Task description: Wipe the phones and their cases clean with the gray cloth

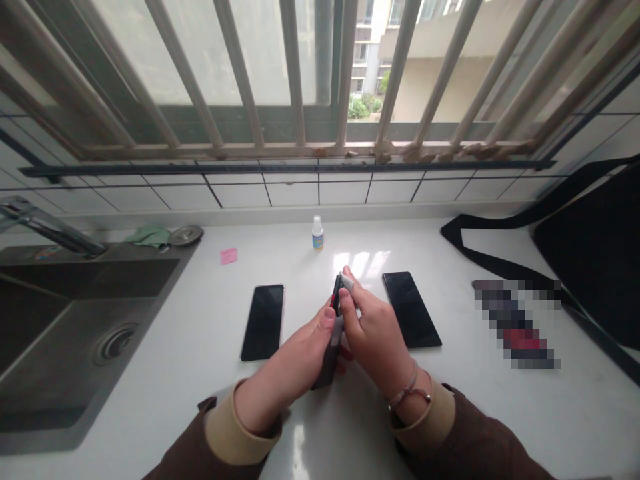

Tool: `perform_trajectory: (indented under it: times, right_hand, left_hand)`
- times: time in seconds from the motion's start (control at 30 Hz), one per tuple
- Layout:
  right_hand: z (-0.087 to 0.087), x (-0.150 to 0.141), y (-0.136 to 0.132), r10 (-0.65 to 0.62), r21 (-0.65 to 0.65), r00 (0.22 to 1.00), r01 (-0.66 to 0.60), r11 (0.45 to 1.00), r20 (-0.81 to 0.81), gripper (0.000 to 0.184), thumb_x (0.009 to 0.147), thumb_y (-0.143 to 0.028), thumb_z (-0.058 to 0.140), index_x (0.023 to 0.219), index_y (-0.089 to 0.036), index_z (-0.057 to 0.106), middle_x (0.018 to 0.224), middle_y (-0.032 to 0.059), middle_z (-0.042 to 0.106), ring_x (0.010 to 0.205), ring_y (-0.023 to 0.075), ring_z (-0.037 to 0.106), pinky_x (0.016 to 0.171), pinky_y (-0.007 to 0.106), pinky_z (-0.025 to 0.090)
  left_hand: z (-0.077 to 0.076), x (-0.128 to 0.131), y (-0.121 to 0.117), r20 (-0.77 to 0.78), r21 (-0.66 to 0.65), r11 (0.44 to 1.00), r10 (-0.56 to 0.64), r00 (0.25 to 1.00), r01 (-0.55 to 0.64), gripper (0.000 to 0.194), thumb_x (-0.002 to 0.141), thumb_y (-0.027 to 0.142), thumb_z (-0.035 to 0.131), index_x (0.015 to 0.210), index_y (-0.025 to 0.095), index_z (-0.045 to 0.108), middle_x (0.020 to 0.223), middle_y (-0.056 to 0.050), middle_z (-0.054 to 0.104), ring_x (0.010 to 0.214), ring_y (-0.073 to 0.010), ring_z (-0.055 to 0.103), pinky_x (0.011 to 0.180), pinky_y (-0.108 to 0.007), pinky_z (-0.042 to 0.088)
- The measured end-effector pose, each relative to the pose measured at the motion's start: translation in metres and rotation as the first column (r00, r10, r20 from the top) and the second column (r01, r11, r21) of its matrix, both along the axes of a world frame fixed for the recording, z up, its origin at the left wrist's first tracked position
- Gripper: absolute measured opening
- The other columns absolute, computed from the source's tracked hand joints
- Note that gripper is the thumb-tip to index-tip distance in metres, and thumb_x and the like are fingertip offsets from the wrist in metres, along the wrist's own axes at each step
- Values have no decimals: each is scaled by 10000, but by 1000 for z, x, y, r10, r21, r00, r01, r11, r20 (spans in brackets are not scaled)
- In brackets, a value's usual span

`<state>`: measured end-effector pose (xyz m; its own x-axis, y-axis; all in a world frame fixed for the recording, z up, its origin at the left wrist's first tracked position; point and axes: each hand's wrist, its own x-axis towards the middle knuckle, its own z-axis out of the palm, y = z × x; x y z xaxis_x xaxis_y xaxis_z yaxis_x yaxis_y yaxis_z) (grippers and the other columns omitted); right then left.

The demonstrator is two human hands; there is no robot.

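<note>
My left hand (295, 363) is wrapped around a dark phone (334, 317) held on edge above the white counter (450, 413). Pressed against the phone's top end is a small white wipe (347, 283), pinched in the fingers of my right hand (373, 333). A second phone (263, 322) lies screen up to the left of my hands. A third phone (411, 308) lies screen up to the right. Behind them, near the wall, a small white dropper bottle (317, 233) stands upright.
A steel sink (75, 333) with a tap (45, 227) fills the left side. A green cloth (150, 235), a round sink strainer (185, 234) and a pink note (229, 255) lie behind it. A black bag (595, 253) sits at the right. A barred window is above.
</note>
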<state>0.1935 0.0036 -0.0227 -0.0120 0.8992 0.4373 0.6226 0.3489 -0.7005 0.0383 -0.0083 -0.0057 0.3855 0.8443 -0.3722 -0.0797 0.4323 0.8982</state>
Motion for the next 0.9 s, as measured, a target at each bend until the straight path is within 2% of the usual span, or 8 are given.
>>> perform_trajectory:
  times: [0.2, 0.3, 0.4, 0.5, 0.57, 0.73, 0.8, 0.9]
  right_hand:
    - [0, 2, 2, -56, -2, 998, 56, 998, 13, 468, 1134, -279, 415, 1512, -105, 629, 1532, 171, 643, 1439, 297, 625, 1211, 496, 539]
    - [3, 8, 4, -136, 75, 991, 134, 988, 18, 454, 1138, -272, 409, 1498, -124, 643, 1525, 167, 653, 1463, 319, 601, 1223, 577, 512]
    - [4, 13, 7, -178, 194, 983, 168, 967, 40, 427, 1137, -247, 435, 1480, -124, 657, 1519, 165, 663, 1496, 313, 567, 1250, 591, 478]
    - [3, 14, 8, -112, 259, 990, 86, 962, 86, 397, 1134, -202, 453, 1448, -122, 683, 1485, 157, 692, 1445, 272, 624, 1253, 511, 497]
    - [2, 16, 9, -98, 264, 991, 70, 962, 93, 391, 1135, -194, 458, 1446, -134, 687, 1458, 147, 713, 1401, 262, 664, 1232, 486, 525]
    - [7, 27, 11, -288, 258, 958, 274, 926, 14, 411, 1143, -230, 456, 1503, -190, 651, 1472, 137, 702, 1417, 306, 648, 1249, 593, 484]
    - [7, 29, 13, -254, 271, 967, 237, 933, 29, 410, 1143, -227, 453, 1499, -199, 656, 1493, 129, 689, 1439, 304, 629, 1277, 614, 442]
    - [3, 24, 14, -47, 229, 993, 21, 973, 108, 404, 1134, -196, 457, 1471, -189, 678, 1487, 125, 696, 1422, 274, 647, 1256, 558, 495]
  left_hand:
    - [11, 2, 3, 175, -229, 971, 104, 979, -62, 556, 1100, 550, 480, 1540, 224, 576, 1097, -154, 822, 823, -260, 804, 730, -381, 663]
    - [20, 0, 6, 243, -297, 953, 141, 960, -65, 544, 1108, 541, 454, 1497, 194, 611, 1214, -191, 802, 931, -295, 818, 780, -418, 675]
    - [24, -3, 7, 276, -363, 932, 85, 957, 22, 632, 1109, 592, 387, 1397, 109, 675, 1167, -243, 804, 888, -301, 822, 784, -413, 672]
    - [22, -6, 8, 300, -377, 924, 52, 953, 68, 682, 1100, 627, 375, 1369, 84, 689, 1052, -246, 819, 838, -293, 821, 825, -413, 663]
    - [20, -6, 8, 309, -367, 929, 75, 948, 46, 650, 1096, 617, 404, 1395, 109, 676, 1091, -234, 819, 874, -299, 822, 863, -431, 658]
    - [24, -6, 9, 345, -358, 932, 72, 936, 60, 667, 1093, 626, 406, 1378, 93, 686, 1312, -268, 757, 937, -299, 819, 868, -421, 657]
    - [24, -6, 8, 357, -362, 927, 44, 933, 95, 696, 1089, 640, 398, 1326, 67, 713, 1280, -274, 766, 904, -288, 817, 855, -404, 656]
    - [21, -7, 7, 339, -359, 930, 56, 939, 74, 683, 1083, 644, 423, 1287, 71, 733, 1062, -239, 817, 820, -275, 812, 811, -383, 650]
